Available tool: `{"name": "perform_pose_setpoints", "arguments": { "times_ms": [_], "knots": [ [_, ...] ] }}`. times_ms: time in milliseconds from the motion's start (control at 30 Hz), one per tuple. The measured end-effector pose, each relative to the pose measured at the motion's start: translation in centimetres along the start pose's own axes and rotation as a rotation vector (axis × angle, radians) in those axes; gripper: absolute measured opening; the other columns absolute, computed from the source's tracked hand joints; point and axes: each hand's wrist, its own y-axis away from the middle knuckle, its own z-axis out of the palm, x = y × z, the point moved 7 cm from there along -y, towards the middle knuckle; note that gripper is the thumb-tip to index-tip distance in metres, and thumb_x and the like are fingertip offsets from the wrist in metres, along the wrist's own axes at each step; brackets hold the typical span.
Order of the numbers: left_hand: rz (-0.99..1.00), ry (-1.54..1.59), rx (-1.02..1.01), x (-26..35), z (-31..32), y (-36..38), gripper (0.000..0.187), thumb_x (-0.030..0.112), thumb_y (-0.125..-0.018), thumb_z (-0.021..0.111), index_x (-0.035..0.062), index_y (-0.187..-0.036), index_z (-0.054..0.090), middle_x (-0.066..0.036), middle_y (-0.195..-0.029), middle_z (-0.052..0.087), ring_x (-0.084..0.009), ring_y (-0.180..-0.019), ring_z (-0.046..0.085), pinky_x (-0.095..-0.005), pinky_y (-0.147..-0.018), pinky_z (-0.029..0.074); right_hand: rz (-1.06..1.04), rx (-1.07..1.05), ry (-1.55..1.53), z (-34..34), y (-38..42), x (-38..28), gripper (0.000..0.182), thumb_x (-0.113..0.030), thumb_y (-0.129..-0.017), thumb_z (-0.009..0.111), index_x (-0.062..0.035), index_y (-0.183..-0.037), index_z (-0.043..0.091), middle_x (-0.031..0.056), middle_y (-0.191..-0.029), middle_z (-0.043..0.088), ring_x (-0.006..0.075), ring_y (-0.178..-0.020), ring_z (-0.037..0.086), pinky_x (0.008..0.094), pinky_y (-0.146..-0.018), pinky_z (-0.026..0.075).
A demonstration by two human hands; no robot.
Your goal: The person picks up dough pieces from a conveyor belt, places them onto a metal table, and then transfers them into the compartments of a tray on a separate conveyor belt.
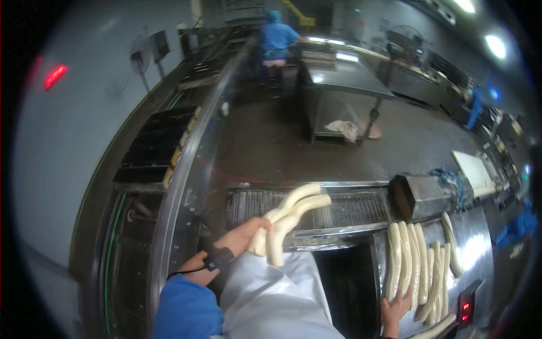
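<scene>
In my left hand (pixel 252 233) are two long, pale dough strips (pixel 296 212), gripped near their lower ends and held above a mesh conveyor. They bend and lie side by side, their far ends reaching over the mesh. My right hand (pixel 397 309) is at the lower right, thumb and fingers apart, touching the near ends of the leftmost strips in a row of dough strips (pixel 419 263). Several strips lie there lengthwise on a shiny metal table (pixel 474 248). One strip sits askew at the right edge, another at the front.
The mesh conveyor (pixel 355 209) runs across in front, with a metal housing (pixel 432 195) at its right end. A long conveyor rail (pixel 195 141) passes on the left. A red digital display (pixel 466 311) stands at the table's right. A co-worker in blue (pixel 275 39) stands farther off by a steel table (pixel 350 79).
</scene>
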Motion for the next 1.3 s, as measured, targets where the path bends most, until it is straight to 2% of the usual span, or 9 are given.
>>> {"name": "perform_pose_setpoints", "arguments": {
  "times_ms": [333, 533, 767, 833, 933, 1000, 1033, 1100, 1300],
  "knots": [
    [0.907, 0.38, 0.156, 17.8, -2.6, 11.8, 0.046, 0.019, -0.082, 0.06, 0.0002, -0.123, 0.05, -0.017, -0.112, 0.059, -0.0281, -0.102, 0.061, -0.0406, -0.09, 0.052, 0.254, -0.296, 0.001, 3.3, -2.1, 3.0, 0.072, -0.032, -0.056, 0.07, 0.0003, -0.119, 0.058, 0.0299, -0.12, 0.05, 0.0425, -0.108, 0.052, 0.0476, -0.094, 0.043],
    [1.37, 0.218, 0.386, 21.7, -5.8, 22.3, 0.037, 0.012, -0.082, 0.067, -0.0014, -0.114, 0.053, -0.011, -0.104, 0.059, -0.0224, -0.094, 0.062, -0.0366, -0.083, 0.051, 0.169, -0.294, 0.246, 3.6, -1.7, 2.7, 0.084, -0.067, -0.07, 0.061, -0.0024, -0.124, 0.057, 0.0266, -0.09, 0.066, 0.0425, -0.085, 0.064, 0.0549, -0.07, 0.048],
    [1.213, 0.474, 0.695, 13.9, -27.9, 23.7, 0.034, 0.005, -0.087, 0.06, 0.0001, -0.12, 0.054, -0.011, -0.111, 0.06, -0.0232, -0.101, 0.06, -0.0344, -0.09, 0.048, 0.059, -0.327, 0.227, 7.0, -3.5, 4.1, 0.069, -0.054, -0.073, 0.063, 0.0029, -0.113, 0.061, 0.0255, -0.093, 0.066, 0.0375, -0.085, 0.064, 0.0456, -0.069, 0.051],
    [1.133, 0.509, 0.796, 11.2, -31.3, 24.5, 0.035, 0.003, -0.087, 0.059, 0.0011, -0.121, 0.054, -0.011, -0.112, 0.06, -0.0239, -0.101, 0.06, -0.034, -0.091, 0.047, 0.536, -0.543, -0.797, 8.1, -3.2, 2.1, 0.059, -0.029, -0.063, 0.067, 0.0027, -0.112, 0.059, 0.0263, -0.118, 0.053, 0.0363, -0.108, 0.054, 0.0448, -0.092, 0.044],
    [1.104, 0.43, 0.888, 8.0, -33.7, 26.0, 0.039, -0.004, -0.085, 0.057, 0.0032, -0.124, 0.054, -0.012, -0.114, 0.059, -0.0264, -0.104, 0.059, -0.0342, -0.093, 0.046, 0.495, -0.495, -1.134, 3.8, -6.7, -8.0, 0.053, -0.032, -0.069, 0.064, 0.0021, -0.109, 0.059, 0.0234, -0.111, 0.056, 0.0337, -0.101, 0.055, 0.0429, -0.087, 0.046],
    [1.063, -0.883, 1.467, 8.1, -33.3, 28.3, 0.042, 0.0, -0.082, 0.062, 0.0008, -0.123, 0.052, -0.015, -0.115, 0.058, -0.0281, -0.103, 0.058, -0.0354, -0.092, 0.046, 0.359, -0.47, -1.201, 0.6, -9.7, -15.0, 0.05, -0.034, -0.073, 0.063, 0.0016, -0.108, 0.059, 0.0214, -0.106, 0.058, 0.0319, -0.096, 0.057, 0.0416, -0.083, 0.047],
    [1.06, -0.877, 1.469, 8.6, -33.0, 28.6, 0.042, 0.0, -0.082, 0.062, 0.0008, -0.123, 0.052, -0.015, -0.115, 0.058, -0.0281, -0.103, 0.058, -0.0354, -0.092, 0.046, 0.291, -0.464, -1.224, -1.1, -11.2, -18.4, 0.048, -0.035, -0.075, 0.062, 0.0014, -0.107, 0.06, 0.0204, -0.103, 0.058, 0.031, -0.094, 0.057, 0.0409, -0.081, 0.047],
    [1.065, 0.784, 1.12, 5.7, -36.9, 27.1, 0.055, 0.007, -0.079, 0.067, -0.0008, -0.127, 0.043, -0.018, -0.121, 0.053, -0.0296, -0.11, 0.053, -0.0377, -0.095, 0.042, 0.163, -0.449, -1.247, -4.6, -13.7, -24.1, 0.046, -0.036, -0.079, 0.061, 0.001, -0.105, 0.06, 0.0184, -0.099, 0.06, 0.0292, -0.089, 0.059, 0.0396, -0.077, 0.048],
    [0.992, 0.598, 1.591, 1.4, -37.2, 30.8, 0.073, 0.016, -0.074, 0.072, -0.0005, -0.132, 0.03, -0.019, -0.128, 0.04, -0.0303, -0.116, 0.044, -0.0399, -0.097, 0.037, -0.321, -0.479, -1.268, -11.3, -26.8, -36.7, 0.051, -0.05, -0.089, 0.052, -0.0015, -0.102, 0.061, 0.0172, -0.099, 0.062, 0.0252, -0.084, 0.062, 0.0373, -0.069, 0.052]
  ]
}}
